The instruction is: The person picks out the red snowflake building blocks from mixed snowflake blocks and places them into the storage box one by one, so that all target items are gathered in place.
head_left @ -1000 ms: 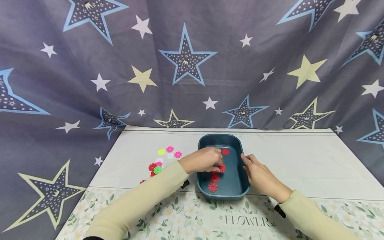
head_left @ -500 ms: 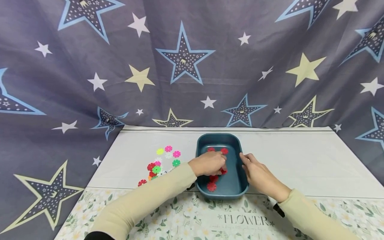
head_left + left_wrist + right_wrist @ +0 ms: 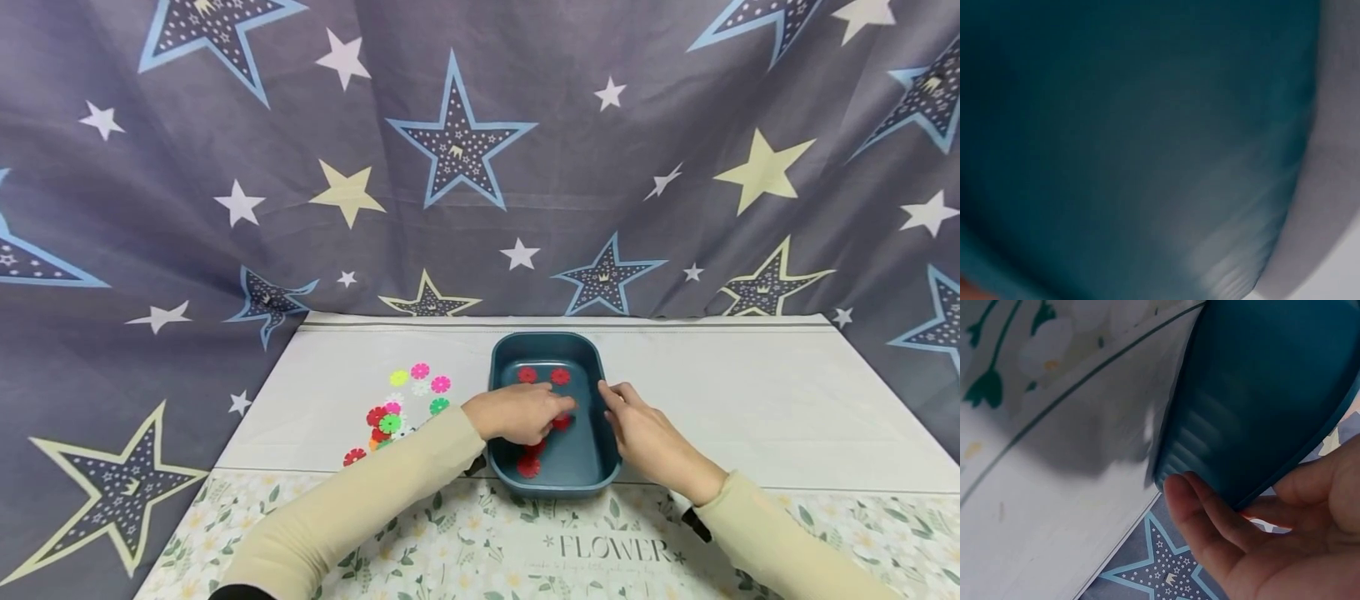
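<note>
Red flower discs (image 3: pixel 527 374) are lying inside the teal tray (image 3: pixel 609 461) on the counter (image 3: pixel 750 400); about five are showing there. The left hand (image 3: pixel 517 412) is reaching into the tray over one disc, its grip hidden, so I cannot tell whether it is holding one. The right hand (image 3: pixel 648 437) is bracing the tray wall with curled fingers. Mixed-colour discs (image 3: pixel 390 423), some red, are waiting left of the tray.

tray (image 3: pixel 546 350) mid-table | discs (image 3: pixel 543 375) in tray | loose discs (image 3: pixel 405 400) left of tray
</note>
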A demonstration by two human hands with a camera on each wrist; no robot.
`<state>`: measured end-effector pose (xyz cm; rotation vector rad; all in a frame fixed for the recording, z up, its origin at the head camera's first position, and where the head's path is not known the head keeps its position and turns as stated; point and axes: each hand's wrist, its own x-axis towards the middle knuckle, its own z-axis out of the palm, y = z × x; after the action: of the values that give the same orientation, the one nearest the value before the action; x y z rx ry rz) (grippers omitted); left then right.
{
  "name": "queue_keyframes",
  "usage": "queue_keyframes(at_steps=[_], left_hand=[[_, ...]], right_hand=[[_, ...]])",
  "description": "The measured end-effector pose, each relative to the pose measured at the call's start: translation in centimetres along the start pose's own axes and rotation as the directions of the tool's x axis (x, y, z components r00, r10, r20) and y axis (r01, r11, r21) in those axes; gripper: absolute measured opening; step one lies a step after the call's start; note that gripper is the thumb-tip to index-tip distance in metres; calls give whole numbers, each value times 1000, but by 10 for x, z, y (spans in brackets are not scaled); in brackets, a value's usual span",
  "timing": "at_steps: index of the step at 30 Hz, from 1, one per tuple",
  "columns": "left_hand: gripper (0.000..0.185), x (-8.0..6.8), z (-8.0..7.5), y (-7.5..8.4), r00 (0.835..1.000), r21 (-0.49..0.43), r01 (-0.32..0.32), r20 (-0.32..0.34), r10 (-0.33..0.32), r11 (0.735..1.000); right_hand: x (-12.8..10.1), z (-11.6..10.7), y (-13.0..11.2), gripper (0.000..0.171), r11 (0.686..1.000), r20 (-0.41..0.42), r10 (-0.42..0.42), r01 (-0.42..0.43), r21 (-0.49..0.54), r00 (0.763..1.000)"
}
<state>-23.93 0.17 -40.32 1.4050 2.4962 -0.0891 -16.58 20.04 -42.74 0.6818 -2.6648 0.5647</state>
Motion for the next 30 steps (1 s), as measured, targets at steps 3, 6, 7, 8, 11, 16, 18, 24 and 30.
queue_keyframes(at_steps=[3,6,7,8,11,16,18,24,30], left_hand=[[36,3,1,-1,1000,54,-17,4,17,998],[37,5,1,-3,1000,88,-3,24,1,996],[38,6,0,-4,999,93,7,32,-10,996],[38,7,0,-5,999,98,20,36,-24,995],[40,10,-2,-7,997,113,62,44,-67,992],[43,13,-4,-11,992,135,106,50,-113,985],[43,11,-6,-13,993,121,105,47,-112,987],[37,-9,-16,-26,996,50,45,-79,-41,998],[38,-55,-29,-40,982,-57,41,-184,-51,998]], right_hand=[[0,0,0,43,1000,-2,0,0,-3,1000],[1,0,0,43,1000,-4,-2,2,-8,1000],[1,0,0,43,1000,-4,-3,3,-10,1000],[1,0,0,43,1000,-4,-2,2,-10,1000],[1,0,0,43,1000,0,2,-2,-10,1000],[1,-1,0,43,1000,16,12,-12,0,1000],[2,-1,-1,43,1000,18,12,-12,2,1000],[2,-1,-2,43,1000,11,10,-10,-3,1000],[0,-2,-2,43,1000,8,6,-6,4,1000]])
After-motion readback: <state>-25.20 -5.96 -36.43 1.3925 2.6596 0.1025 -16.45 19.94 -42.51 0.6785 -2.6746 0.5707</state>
